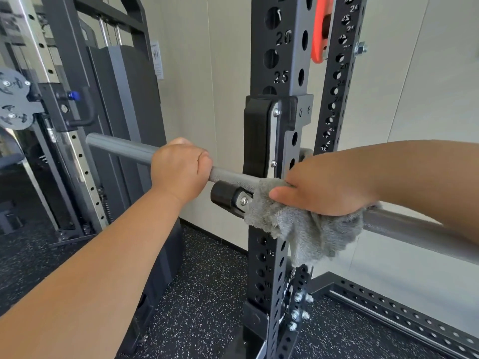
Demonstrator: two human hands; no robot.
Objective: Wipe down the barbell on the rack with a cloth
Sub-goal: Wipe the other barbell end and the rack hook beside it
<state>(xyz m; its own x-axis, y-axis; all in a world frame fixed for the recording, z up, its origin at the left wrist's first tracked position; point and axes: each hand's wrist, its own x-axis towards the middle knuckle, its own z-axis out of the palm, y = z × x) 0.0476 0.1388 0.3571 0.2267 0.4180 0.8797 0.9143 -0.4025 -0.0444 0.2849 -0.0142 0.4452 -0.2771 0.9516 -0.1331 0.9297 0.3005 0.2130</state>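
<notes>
A grey steel barbell [230,174] lies across the black J-hook [255,141] of the rack upright [282,73], its sleeve end pointing left. My left hand [178,169] grips the bar just left of the hook, fingers curled round it. My right hand [326,187] holds a fuzzy grey cloth [308,231] wrapped over the bar just right of the upright. Loose folds of the cloth hang down below the bar. The bar continues to the right [414,226] under my right forearm.
A second perforated upright [337,73] stands behind the first, with an orange part [320,29] between them. A cable machine with a weight stack [121,99] stands at the left. The rack's base rail [388,309] lies on speckled black rubber flooring [207,294].
</notes>
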